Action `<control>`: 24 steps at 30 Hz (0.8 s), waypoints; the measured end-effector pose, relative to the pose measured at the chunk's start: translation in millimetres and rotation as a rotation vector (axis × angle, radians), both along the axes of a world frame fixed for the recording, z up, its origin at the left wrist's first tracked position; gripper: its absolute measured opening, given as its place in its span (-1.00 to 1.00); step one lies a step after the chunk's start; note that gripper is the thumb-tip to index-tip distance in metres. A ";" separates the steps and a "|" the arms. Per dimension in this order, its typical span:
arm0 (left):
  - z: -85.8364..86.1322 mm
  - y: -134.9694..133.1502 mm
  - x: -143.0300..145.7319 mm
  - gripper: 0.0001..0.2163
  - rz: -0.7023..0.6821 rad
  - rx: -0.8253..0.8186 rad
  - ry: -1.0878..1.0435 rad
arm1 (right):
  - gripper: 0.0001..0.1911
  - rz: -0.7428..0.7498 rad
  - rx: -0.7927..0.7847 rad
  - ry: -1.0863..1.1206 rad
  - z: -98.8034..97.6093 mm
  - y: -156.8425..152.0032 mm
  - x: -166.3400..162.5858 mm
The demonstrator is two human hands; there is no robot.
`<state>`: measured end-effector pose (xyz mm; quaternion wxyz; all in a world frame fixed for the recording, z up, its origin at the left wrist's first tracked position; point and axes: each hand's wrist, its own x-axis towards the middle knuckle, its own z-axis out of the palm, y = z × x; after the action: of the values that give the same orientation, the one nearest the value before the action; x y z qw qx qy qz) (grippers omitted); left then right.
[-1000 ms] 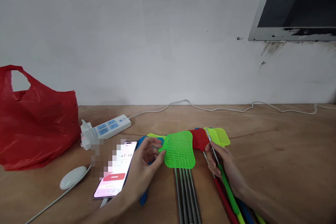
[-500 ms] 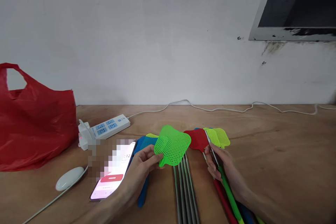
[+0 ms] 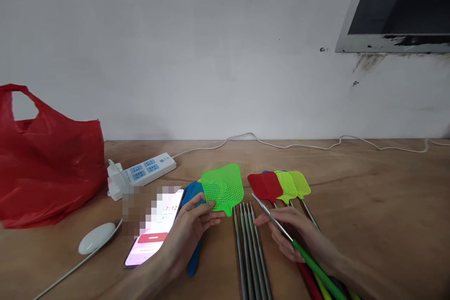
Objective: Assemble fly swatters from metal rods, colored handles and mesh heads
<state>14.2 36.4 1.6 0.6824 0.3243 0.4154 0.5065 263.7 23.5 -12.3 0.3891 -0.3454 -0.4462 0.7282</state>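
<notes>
My left hand (image 3: 191, 229) pinches a bright green fly-swatter head (image 3: 222, 187) by its lower edge, holding it just above the wooden table (image 3: 369, 206). My right hand (image 3: 298, 236) grips a metal rod with a green handle (image 3: 281, 229), its bare tip pointing up-left toward the green head's neck, a short gap apart. Between my hands lie several bare metal rods (image 3: 251, 248). Red (image 3: 265, 185) and yellow-green (image 3: 291, 183) swatter heads lie fanned out just right of centre. A blue swatter (image 3: 193, 243) lies under my left hand.
A phone (image 3: 154, 234) with a lit screen lies at my left wrist. Farther left are a white mouse (image 3: 96, 237), a white power strip (image 3: 140, 173) and a red plastic bag (image 3: 45, 159). A white cable (image 3: 298, 145) runs along the wall. A dark screen (image 3: 401, 4) hangs top right.
My left hand lifted the green head off the rods and turned it, shifting it left. My right hand swung the green-handled rod away from the yellow-green heads toward the centre, tip now aimed at the green head.
</notes>
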 end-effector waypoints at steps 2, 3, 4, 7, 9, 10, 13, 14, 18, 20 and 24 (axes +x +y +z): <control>0.6 -1.7 0.1 -0.73 -0.033 0.015 -0.018 | -0.57 0.078 -0.005 -0.052 -0.9 -2.6 -0.4; 0.5 -2.3 0.3 -0.74 -0.047 0.025 -0.026 | -0.54 0.099 -0.007 -0.075 -1.3 -3.9 -0.8; 0.0 -2.7 0.4 -0.74 -0.056 0.031 -0.034 | -0.51 0.131 -0.009 -0.096 -1.7 -5.0 -1.2; -2.6 -2.8 1.1 -0.77 -0.052 0.011 -0.074 | -0.48 0.164 -0.002 -0.144 -3.8 -6.9 -2.4; -4.1 -2.6 1.6 -0.77 -0.046 -0.019 -0.111 | -0.47 0.157 0.006 -0.159 -5.6 -7.1 -3.1; -4.5 -2.6 1.8 -0.78 -0.046 -0.033 -0.125 | -0.47 0.153 0.010 -0.163 -6.4 -7.0 -3.3; -4.7 -3.1 2.6 -0.77 -0.039 -0.061 -0.150 | -0.45 0.152 0.020 -0.162 -7.1 -7.1 -4.1; -4.6 -3.2 2.9 -0.76 -0.038 -0.065 -0.149 | -0.44 0.148 0.027 -0.158 -6.7 -7.2 -4.3; -4.9 -3.8 3.6 -0.71 -0.051 -0.037 -0.087 | -0.40 0.134 0.037 -0.140 -2.6 -6.7 -5.1; -5.7 -4.2 3.6 -0.71 -0.057 -0.007 -0.040 | -0.39 0.120 0.034 -0.134 0.0 -5.8 -5.2; -5.5 -5.0 2.4 -0.72 -0.089 0.046 0.052 | -0.37 0.123 0.040 -0.141 1.2 -4.2 -4.5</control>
<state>16.6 31.3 -3.9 0.6855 0.3711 0.4066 0.4766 259.2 19.3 -11.1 0.3181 -0.3602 -0.5071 0.7155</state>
